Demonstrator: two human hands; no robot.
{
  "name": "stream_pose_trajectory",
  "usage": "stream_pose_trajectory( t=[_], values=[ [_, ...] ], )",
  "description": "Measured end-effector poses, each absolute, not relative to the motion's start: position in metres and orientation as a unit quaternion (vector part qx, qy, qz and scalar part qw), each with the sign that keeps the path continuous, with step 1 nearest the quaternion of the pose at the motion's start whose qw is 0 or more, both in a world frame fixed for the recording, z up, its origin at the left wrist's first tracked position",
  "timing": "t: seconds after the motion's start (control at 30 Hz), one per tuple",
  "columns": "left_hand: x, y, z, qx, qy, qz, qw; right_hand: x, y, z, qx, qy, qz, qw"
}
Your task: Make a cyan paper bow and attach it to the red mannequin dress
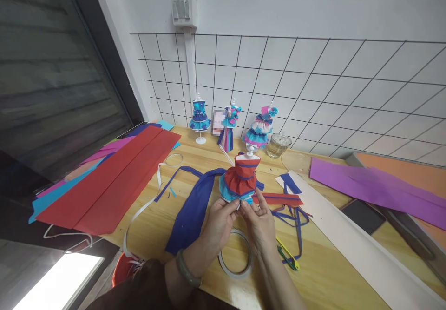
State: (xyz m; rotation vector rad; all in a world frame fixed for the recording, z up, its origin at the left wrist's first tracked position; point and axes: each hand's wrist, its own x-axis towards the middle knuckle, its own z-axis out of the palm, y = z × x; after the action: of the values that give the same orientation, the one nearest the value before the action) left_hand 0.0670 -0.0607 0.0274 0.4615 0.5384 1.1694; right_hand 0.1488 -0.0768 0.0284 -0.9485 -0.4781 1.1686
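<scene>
A small white dress-form mannequin (250, 151) wears a red and light-blue crepe paper dress (240, 178) with dark blue bands. Both my hands hold it upright above the table by the lower hem. My left hand (220, 221) pinches the hem's front edge between thumb and fingers. Close beside it, my right hand (259, 217) pinches the same hem, one finger reaching up along the skirt's right side. A roll of tape (223, 266) lies flat beneath my hands. Left of them is a dark blue crepe paper piece (190, 212).
Several dressed mannequins, one in a blue dress (199, 115), stand by the grid wall near a glass cup (278, 145). Red paper sheets (118, 180) lie left, purple paper (376, 189) and a long white strip (348, 235) right. A yellow-green cutter (289, 256) lies near my right wrist.
</scene>
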Motion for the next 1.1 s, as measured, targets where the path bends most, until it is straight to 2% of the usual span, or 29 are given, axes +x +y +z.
stream_pose_trajectory(
  t=[0.27, 0.57, 1.1],
  values=[
    [0.0677, -0.0606, 0.0262, 0.225, 0.242, 0.549, 0.768, 0.1553, -0.0808, 0.027, -0.388, -0.226, 0.568, 0.689],
    [0.0652, -0.0623, 0.0247, 0.227, 0.224, 0.54, 0.779, 0.1528, -0.0796, 0.0302, -0.429, -0.223, 0.534, 0.694],
    [0.0662, -0.0609, 0.0232, 0.227, 0.229, 0.548, 0.772, 0.1553, -0.0819, 0.0321, -0.414, -0.242, 0.548, 0.686]
  ],
)
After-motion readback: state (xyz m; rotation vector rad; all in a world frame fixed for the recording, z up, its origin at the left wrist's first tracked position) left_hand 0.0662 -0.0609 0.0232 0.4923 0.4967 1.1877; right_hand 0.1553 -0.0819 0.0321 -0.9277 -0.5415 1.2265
